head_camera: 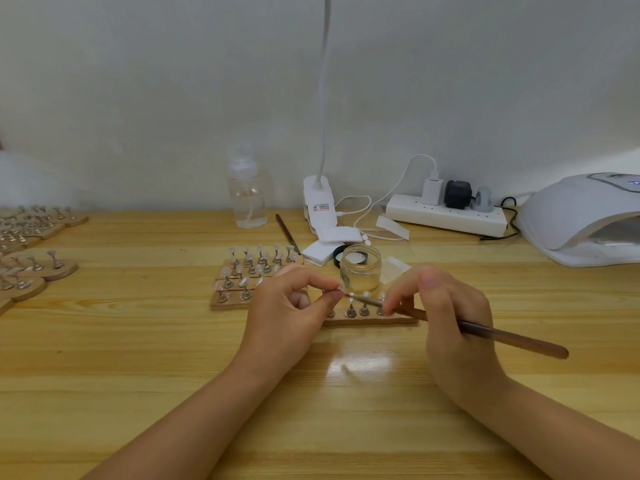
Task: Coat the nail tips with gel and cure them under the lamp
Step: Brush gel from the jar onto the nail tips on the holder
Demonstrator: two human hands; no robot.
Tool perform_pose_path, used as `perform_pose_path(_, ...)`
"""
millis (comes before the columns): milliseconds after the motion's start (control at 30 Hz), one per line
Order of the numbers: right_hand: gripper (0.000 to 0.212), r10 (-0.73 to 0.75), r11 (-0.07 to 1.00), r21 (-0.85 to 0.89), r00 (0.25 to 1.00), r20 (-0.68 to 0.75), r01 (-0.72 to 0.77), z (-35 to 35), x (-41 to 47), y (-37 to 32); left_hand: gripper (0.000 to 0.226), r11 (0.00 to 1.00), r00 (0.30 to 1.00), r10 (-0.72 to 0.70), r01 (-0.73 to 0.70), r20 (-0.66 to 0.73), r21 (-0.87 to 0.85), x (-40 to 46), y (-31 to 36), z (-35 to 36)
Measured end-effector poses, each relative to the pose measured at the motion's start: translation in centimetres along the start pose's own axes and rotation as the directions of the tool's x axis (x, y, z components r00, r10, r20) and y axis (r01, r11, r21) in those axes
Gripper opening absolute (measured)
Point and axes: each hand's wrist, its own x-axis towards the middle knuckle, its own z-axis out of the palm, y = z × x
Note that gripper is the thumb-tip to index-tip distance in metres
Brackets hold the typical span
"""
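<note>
The left hand [291, 303] pinches 1 small nail tip [341, 289] between thumb and forefinger. The right hand [446, 306] grips a brush [485, 332], long axis running left toward that tip, bristles about touching it; contact is too small to confirm. Beyond stand a wooden holder [377, 318] on the surface [138, 341], the gel jar [360, 270], and far right, well apart, the curing lamp [581, 216], cut off.

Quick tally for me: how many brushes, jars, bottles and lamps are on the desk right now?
Brushes: 2, one held in the right hand, one lying by the bottle
Gel jars: 1
Clear bottles: 1
Lamps: 2, curing lamp and clip lamp
Total: 6
</note>
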Motion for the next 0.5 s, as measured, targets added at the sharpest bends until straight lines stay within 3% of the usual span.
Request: perform_pose_path(500,0.036,0.008,0.999,-0.043,0.999,0.032,-0.006,0.16,0.03,-0.04,0.022,1.000,1.000,0.011,-0.011,0.002,-0.002,0.00,-0.04,0.00)
